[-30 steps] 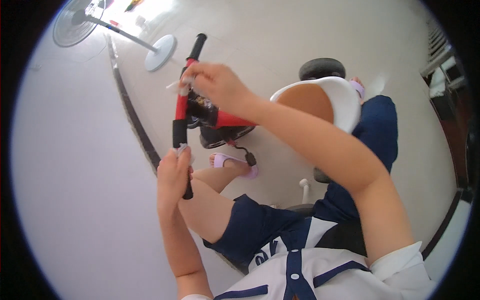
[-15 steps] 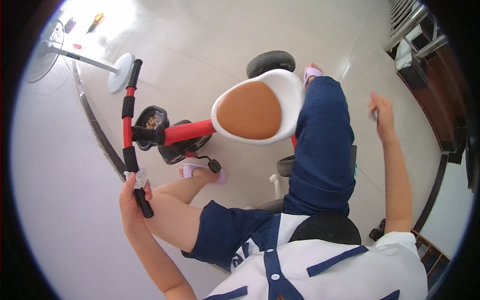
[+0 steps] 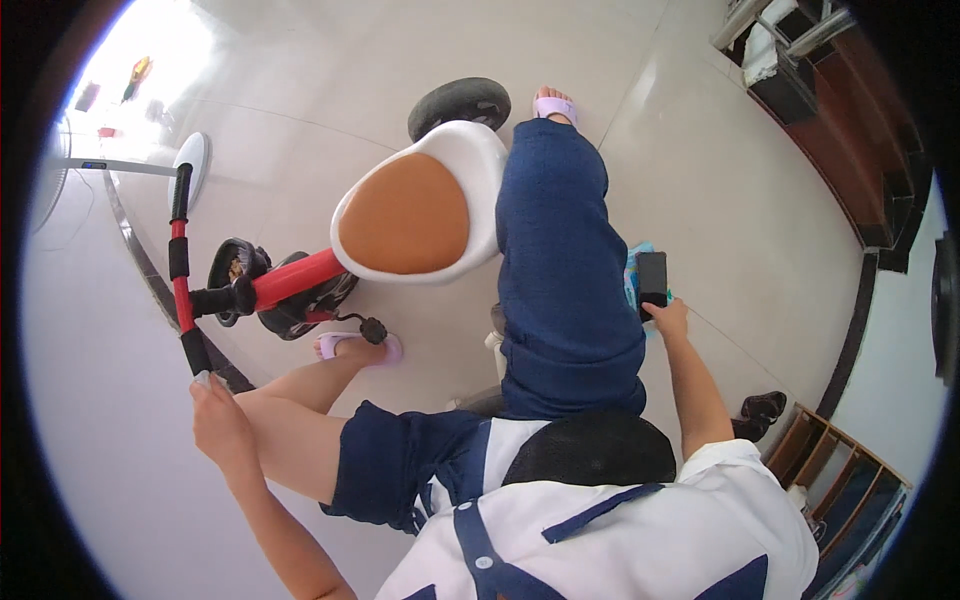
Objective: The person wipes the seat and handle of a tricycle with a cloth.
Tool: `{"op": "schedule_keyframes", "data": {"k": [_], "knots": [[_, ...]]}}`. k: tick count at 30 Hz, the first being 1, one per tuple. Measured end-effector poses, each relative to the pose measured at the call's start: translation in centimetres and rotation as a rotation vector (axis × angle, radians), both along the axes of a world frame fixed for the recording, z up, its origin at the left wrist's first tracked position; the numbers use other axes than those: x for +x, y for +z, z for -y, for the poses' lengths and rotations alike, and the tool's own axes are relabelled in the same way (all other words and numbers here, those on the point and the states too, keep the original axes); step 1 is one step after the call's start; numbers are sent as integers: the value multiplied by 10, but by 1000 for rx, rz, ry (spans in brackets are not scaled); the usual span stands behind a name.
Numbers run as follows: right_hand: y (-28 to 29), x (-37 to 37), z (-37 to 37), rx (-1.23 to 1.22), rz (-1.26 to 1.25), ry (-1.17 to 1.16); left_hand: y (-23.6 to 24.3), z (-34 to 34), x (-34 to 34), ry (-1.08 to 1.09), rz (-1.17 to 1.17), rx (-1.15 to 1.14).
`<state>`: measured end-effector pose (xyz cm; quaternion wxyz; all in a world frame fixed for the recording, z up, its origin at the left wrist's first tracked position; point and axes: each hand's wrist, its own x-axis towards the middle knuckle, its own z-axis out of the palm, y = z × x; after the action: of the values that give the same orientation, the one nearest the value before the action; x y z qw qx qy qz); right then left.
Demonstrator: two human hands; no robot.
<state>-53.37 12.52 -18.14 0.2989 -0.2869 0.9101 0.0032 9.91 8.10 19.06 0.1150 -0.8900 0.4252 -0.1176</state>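
At eight o'clock, left hand point(image 3: 222, 422) pinches tissue point(image 3: 204, 379) by the handlebar point(image 3: 181, 290); at three, half-curled right hand point(image 3: 671, 318), hold unclear, seems to reach for the black box point(image 3: 652, 273); firm grip wanted, I'd say

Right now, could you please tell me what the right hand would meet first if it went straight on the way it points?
The right hand would most likely meet the dark box directly ahead of it; whether the two touch is hard to judge, as depth is unclear here.

White glare upper left, fisheye-curved edges
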Motion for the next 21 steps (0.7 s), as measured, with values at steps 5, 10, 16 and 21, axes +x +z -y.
{"op": "schedule_keyframes", "data": {"k": [5, 10, 16, 21], "knots": [[21, 31, 20, 48, -17, -54, 7, 1, 14, 8, -93, 49], [16, 43, 36, 58, -84, -95, 10, -11, 32, 83, -379, -46], [-4, 30, 27, 113, -224, -28, 4, -6, -25, -45, -150, -166], [-5, 26, 33, 87, -151, -69, -2, -10, -8, -100, -44, -182]]}}
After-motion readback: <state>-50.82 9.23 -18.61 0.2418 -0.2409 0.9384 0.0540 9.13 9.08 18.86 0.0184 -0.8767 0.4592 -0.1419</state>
